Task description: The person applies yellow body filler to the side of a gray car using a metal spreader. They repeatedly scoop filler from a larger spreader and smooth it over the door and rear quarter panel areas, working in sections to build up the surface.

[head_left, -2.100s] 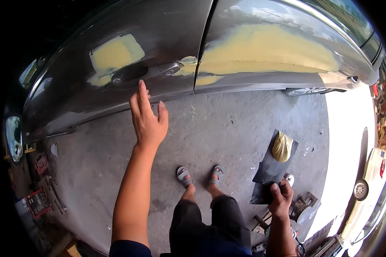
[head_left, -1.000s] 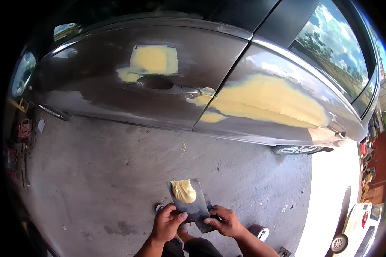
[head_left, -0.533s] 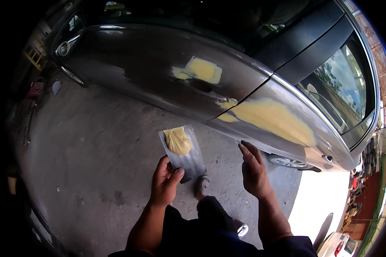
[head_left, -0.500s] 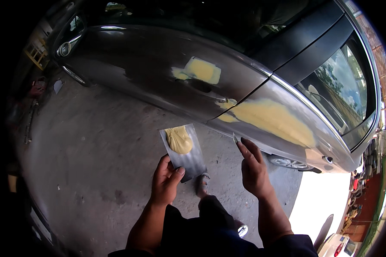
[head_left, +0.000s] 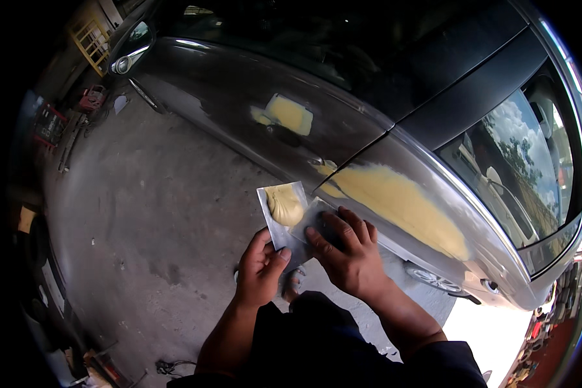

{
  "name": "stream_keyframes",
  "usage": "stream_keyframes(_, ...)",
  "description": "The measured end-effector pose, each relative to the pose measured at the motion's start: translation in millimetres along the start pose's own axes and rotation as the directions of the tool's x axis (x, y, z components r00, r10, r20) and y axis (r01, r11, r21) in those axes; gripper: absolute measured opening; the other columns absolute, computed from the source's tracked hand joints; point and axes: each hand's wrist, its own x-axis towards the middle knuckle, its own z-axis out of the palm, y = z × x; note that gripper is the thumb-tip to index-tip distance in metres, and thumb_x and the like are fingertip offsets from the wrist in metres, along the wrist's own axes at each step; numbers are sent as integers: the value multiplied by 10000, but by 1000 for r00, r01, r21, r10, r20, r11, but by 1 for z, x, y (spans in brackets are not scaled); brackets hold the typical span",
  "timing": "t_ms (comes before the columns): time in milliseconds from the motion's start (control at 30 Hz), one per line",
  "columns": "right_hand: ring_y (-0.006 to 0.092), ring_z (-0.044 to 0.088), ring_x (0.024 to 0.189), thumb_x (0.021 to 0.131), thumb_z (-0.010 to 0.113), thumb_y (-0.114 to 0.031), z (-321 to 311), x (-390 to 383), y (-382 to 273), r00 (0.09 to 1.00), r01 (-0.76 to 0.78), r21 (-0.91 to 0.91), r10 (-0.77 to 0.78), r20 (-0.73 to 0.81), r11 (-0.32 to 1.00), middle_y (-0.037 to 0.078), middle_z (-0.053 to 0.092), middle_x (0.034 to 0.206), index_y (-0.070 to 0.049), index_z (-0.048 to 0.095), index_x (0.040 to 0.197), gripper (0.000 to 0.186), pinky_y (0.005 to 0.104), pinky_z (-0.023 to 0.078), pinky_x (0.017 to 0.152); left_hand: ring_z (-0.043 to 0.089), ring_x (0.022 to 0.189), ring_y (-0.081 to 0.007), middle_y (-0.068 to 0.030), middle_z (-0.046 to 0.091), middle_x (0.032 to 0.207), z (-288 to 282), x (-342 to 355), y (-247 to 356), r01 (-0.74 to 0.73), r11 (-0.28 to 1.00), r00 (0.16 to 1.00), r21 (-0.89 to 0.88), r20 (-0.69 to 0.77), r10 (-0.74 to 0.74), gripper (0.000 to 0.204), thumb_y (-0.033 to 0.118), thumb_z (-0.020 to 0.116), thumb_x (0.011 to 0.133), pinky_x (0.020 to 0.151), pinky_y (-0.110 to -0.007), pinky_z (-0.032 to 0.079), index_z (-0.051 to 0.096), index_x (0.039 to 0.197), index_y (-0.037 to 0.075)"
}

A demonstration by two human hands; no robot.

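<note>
My left hand (head_left: 262,273) is closed on a flat grey plate (head_left: 270,223), its thumb on top at the lower edge. A smooth mound of pale yellow body filler (head_left: 284,205) lies on the plate's far part. My right hand (head_left: 349,255) pinches a thin grey spreader (head_left: 317,210), fingers laid along its flat face. The spreader overlaps the plate's right side beside the filler; whether its edge touches the filler I cannot tell. Beyond my hands stands a dark grey-brown car (head_left: 229,90). One large yellow filler patch (head_left: 401,200) covers its rear panel, a smaller one (head_left: 288,115) the front door.
The car's side runs diagonally from the mirror (head_left: 123,64) at far left to the rear wheel (head_left: 433,278) at right. Grey concrete floor (head_left: 155,207) lies below and left. A yellow metal frame (head_left: 90,45) and red equipment (head_left: 93,97) stand at far left.
My right hand has moved left and turned, bringing the spreader from edge-on beside the plate to over its right side. The plate has shifted slightly right, and the view has turned.
</note>
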Motion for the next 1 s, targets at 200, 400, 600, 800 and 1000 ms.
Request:
stream_keyframes(200,322,524,1119,768,702,-152,-8,-14,31,994,-27,148,12,105,989,115,564,1212,-157,672,1144,377,448,400,912,550,637,-55,-69,640,749,-5,9,-11,-206,775,929,597,-129,347,279,64,526,955,601,-226,447,528,1211,-47)
stream_keyframes(400,335,504,1138,772,675,-89,-49,-14,70,976,-137,227,93,196,964,124,561,1247,-102,678,1134,362,438,403,952,461,752,-29,4,592,915,-66,15,-30,-72,975,965,209,-231,121,305,42,537,933,685,-196,379,533,1229,-30)
stream_keyframes(600,310,509,1148,765,693,-91,-84,31,83,937,112,-75,-80,340,991,107,543,1296,-117,683,1149,386,410,403,962,580,1094,-176,-127,607,1152,-90,-18,-64,-41,923,979,-384,-199,-40,382,21,527,898,978,-340,442,470,1272,-32)
stream_keyframes(800,349,537,1196,836,715,-157,-35,44,52,886,60,689,-357,297,723,219,544,1288,-40,622,1226,418,422,437,978,552,1189,-246,-166,542,1273,-19,-25,-65,-153,653,977,-742,-214,-15,448,21,484,939,1016,-417,455,357,1369,12)
stream_keyframes(1000,333,544,1191,808,743,-149,-7,20,60,861,170,744,-465,208,647,212,527,1298,-77,641,1234,444,403,448,961,575,1154,-263,-164,538,1276,44,-17,-49,-306,670,931,-676,-358,64,473,31,480,949,892,-419,539,330,1398,38)
